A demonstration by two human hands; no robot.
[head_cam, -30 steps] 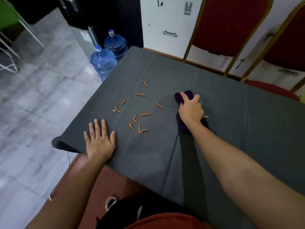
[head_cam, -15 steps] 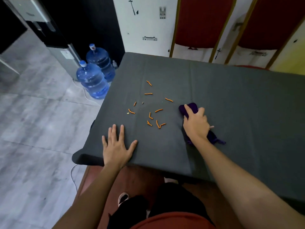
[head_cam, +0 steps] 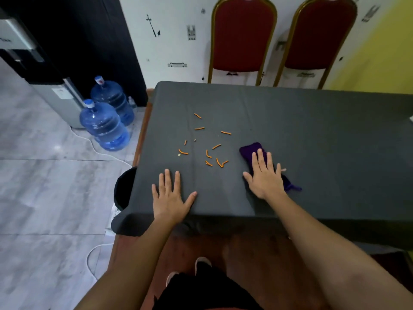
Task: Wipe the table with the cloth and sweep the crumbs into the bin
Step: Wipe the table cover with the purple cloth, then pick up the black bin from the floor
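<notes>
A dark grey cloth covers the table [head_cam: 301,135]. Several orange crumb sticks [head_cam: 207,148] lie scattered on its left half. To their right lies a purple cloth [head_cam: 251,148], and my right hand [head_cam: 264,177] presses flat on it with straight fingers, covering its near part. My left hand [head_cam: 171,195] rests flat on the table near the front edge, below the crumbs, holding nothing. A black bin [head_cam: 124,189] shows partly beyond the table's left front corner, mostly hidden by the hanging tablecloth.
Two blue water jugs [head_cam: 105,124] stand on the floor to the left beside a water dispenser [head_cam: 53,92]. Two red chairs [head_cam: 243,36] stand behind the table against the wall. A white cable [head_cam: 93,256] runs over the floor. My legs are under the table's front edge.
The view has swung so the table faces me squarely and the bin has come into sight. My right hand's fingers have flattened out on the purple cloth. My left hand stays flat.
</notes>
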